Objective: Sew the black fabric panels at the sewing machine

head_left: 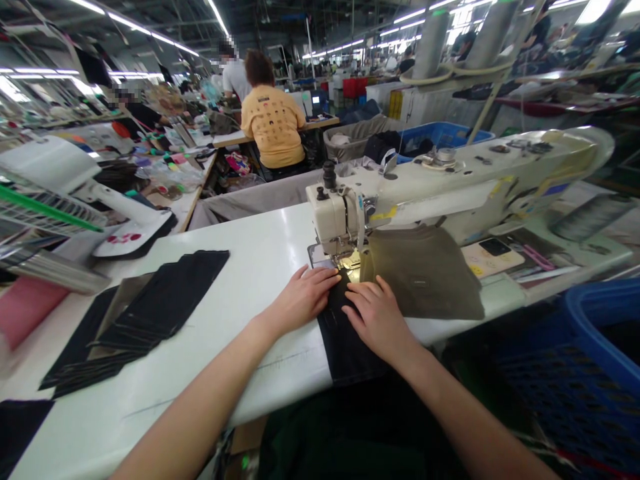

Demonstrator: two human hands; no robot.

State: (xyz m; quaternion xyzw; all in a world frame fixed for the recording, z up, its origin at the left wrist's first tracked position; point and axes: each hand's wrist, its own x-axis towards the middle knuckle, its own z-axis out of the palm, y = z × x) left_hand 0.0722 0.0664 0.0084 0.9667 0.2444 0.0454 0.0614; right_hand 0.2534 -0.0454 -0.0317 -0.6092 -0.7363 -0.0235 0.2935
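A sewing machine (335, 220) stands on the white table, its lamp lighting the needle area. My left hand (305, 295) lies on the left edge of a black fabric piece (350, 353), fingers stretched flat close to the presser foot. Just right of it, my right hand (375, 313) rests with spread fingers on the same fabric. The black piece hangs over the table's front edge toward me. An olive fabric panel (425, 267) lies under the machine arm, right of the needle. Whether the two fabrics are joined is hidden by my hands and the machine.
A fanned stack of black fabric pieces (165, 300) lies on the table's left. A white fan-like device (130, 227) stands behind it. At right are a phone (493, 257), a grey thread cone (595, 217) and a blue basket (575, 373). A person in yellow (273, 120) sits ahead.
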